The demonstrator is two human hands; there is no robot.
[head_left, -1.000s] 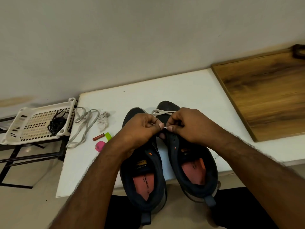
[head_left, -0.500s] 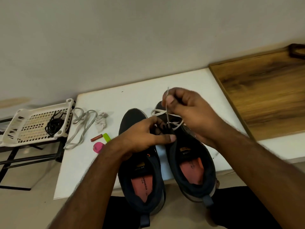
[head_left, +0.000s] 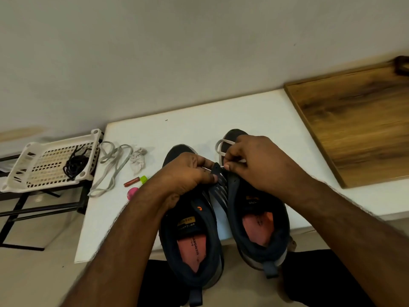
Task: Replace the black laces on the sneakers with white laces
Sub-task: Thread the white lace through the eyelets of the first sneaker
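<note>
Head view: two dark sneakers stand side by side at the near edge of the white table (head_left: 199,120), heels toward the person. The right hand (head_left: 254,160) pinches the tip of the white lace (head_left: 222,145) between thumb and forefinger, fingers curled; a loop of that lace arcs just beyond the pinch, over the toe of the right sneaker (head_left: 259,213). The left hand (head_left: 188,173) curls round the eyelet flap (head_left: 215,168) of that sneaker, just left of the pinch. Judgement: the flap is held steady and turned up so that the lace tip can be fed through an eyelet; lacing is at an early stage. The left sneaker (head_left: 192,235), under the left wrist, shows no lace in its visible part. Both sneakers are navy with salmon insoles, tongues open. Well left of the grip lies a loose grey-white lace (head_left: 110,171), probably kept ready for the second shoe. Farther left, the removed black laces (head_left: 75,166) sit bundled in a white basket (head_left: 28,151).
</note>
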